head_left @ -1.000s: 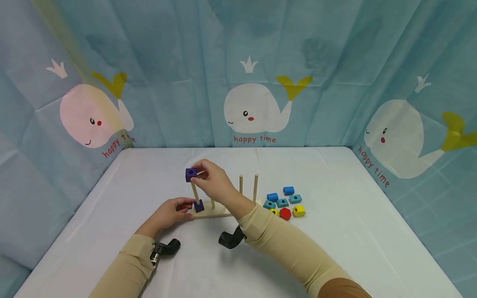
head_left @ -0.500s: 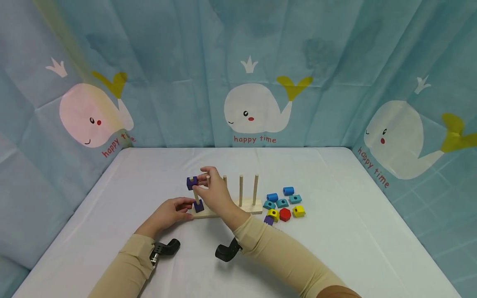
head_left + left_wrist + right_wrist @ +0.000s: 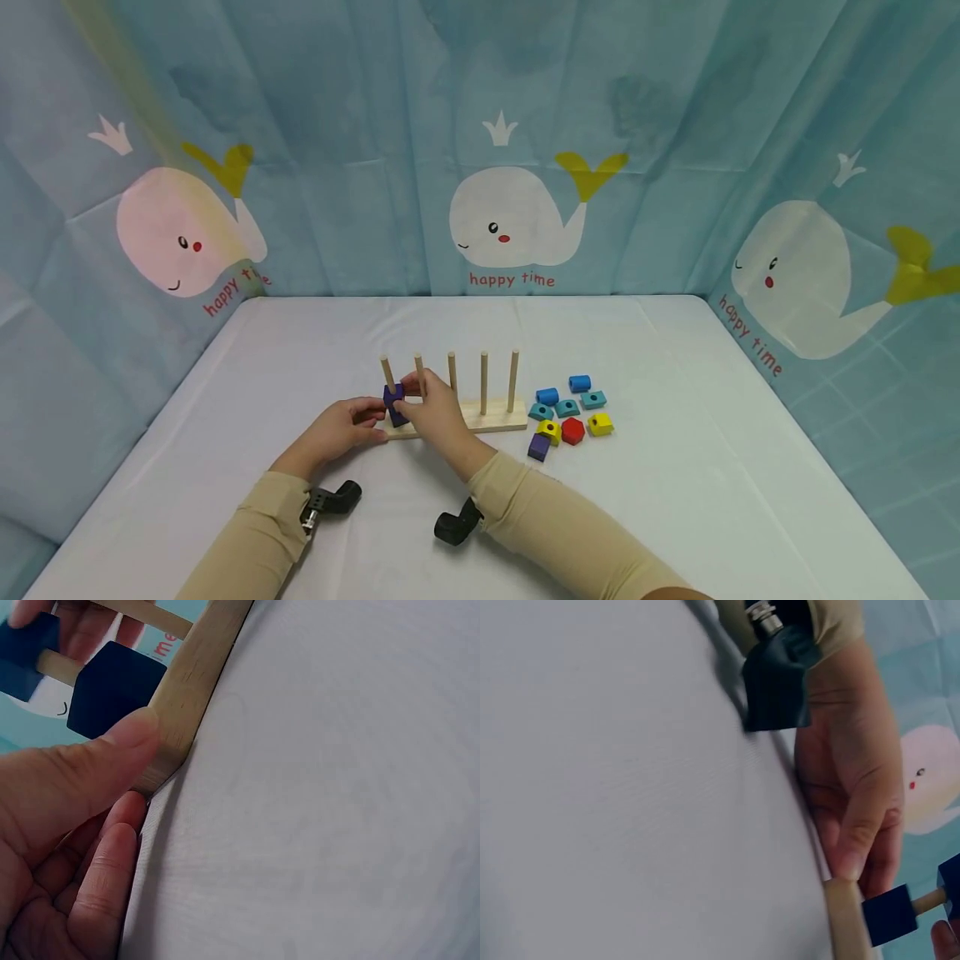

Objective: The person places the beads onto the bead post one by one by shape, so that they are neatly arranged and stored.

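Observation:
A wooden peg board (image 3: pixel 491 421) with several upright pegs lies on the table. My left hand (image 3: pixel 336 435) grips its left end, the thumb (image 3: pixel 133 729) against the front edge and the fingers around the end. On the leftmost peg, a dark purple square block (image 3: pixel 116 690) sits down at the board. My right hand (image 3: pixel 441 417) pinches a second purple block (image 3: pixel 391 393), threaded on the same peg above the first. In the left wrist view, a short length of bare peg (image 3: pixel 60 667) shows between the two blocks.
Right of the board lie loose blocks: two blue cylinders (image 3: pixel 580 383), several teal blocks (image 3: pixel 567 408), yellow blocks (image 3: pixel 600 424), a red hexagonal one (image 3: pixel 573 431) and a purple one (image 3: pixel 539 447). A whale-print curtain (image 3: pixel 375 225) stands behind the white table (image 3: pixel 675 467).
My right hand has brought the purple block from the tip of the leftmost peg down along it, close above the lower block. The left hand has stayed at the board's end.

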Tool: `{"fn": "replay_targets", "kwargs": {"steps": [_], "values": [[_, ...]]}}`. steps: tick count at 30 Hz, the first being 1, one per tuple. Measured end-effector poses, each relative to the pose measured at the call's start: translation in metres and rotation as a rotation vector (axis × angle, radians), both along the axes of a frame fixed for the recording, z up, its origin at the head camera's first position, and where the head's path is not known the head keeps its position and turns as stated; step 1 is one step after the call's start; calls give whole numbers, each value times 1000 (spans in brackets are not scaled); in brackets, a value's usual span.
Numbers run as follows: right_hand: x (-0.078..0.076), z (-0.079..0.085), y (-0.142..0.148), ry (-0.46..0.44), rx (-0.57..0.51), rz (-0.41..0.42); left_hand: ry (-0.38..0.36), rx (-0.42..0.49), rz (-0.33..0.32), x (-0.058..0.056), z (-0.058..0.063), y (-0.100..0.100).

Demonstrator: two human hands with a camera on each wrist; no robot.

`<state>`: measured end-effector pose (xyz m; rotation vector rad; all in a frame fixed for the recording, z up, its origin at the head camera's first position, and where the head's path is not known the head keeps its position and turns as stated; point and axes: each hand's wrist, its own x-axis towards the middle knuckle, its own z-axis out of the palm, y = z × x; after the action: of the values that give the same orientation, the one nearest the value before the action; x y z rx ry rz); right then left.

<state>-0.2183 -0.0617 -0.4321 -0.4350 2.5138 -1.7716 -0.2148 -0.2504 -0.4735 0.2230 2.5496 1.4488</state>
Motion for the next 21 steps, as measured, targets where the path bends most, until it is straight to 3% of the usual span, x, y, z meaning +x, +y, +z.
{"fn": "replay_targets", "kwargs": {"steps": [10, 21], "values": [[0, -17, 0, -61, -20, 21, -8, 53, -5, 4, 6, 3], [1, -14, 4, -76, -45, 56, 8, 15, -17, 0, 0, 1]]}}
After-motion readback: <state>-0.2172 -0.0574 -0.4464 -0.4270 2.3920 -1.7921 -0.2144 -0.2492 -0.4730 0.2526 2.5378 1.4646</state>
